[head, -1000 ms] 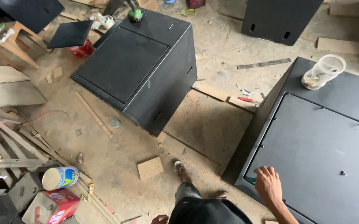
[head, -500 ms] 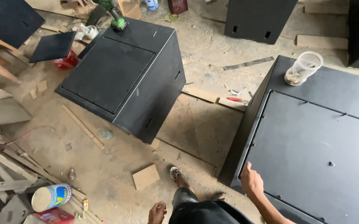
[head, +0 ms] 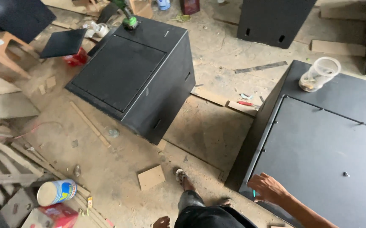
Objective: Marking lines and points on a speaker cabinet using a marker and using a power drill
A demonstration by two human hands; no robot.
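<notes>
Cabinet (head: 326, 160), the big black one lying flat on the right, is what the right hand (head: 269, 188) is on: fingers spread wide and flat against its near corner, holding nothing, more like bracing or feeling along the edge where the inset panel meets the frame. Something small and teal (head: 254, 194) glows just under the fingers, can't tell what it is. Left hand isn't in view, so no idea what it's doing. The person's feet (head: 183, 177) are planted on the dusty floor just beside that corner, which makes sense if you're leaning over a box this size. A square wood offcut (head: 151, 177) lies near the feet, and off to the left there's a paint can (head: 57, 192) on its side beside a red carton (head: 54, 215) and a heap of slats (head: 5, 156). Farther up the panel a lone screw (head: 346, 174) sits on the face, and a clear plastic jar (head: 320, 74) stands at the far corner, probably hardware kept within reach. Middle of the floor has a second black box (head: 136, 76) tilted on a board, with a green drill (head: 128, 17) parked on top so it's off the dirt. A third box (head: 276, 19) stands at the back.
</notes>
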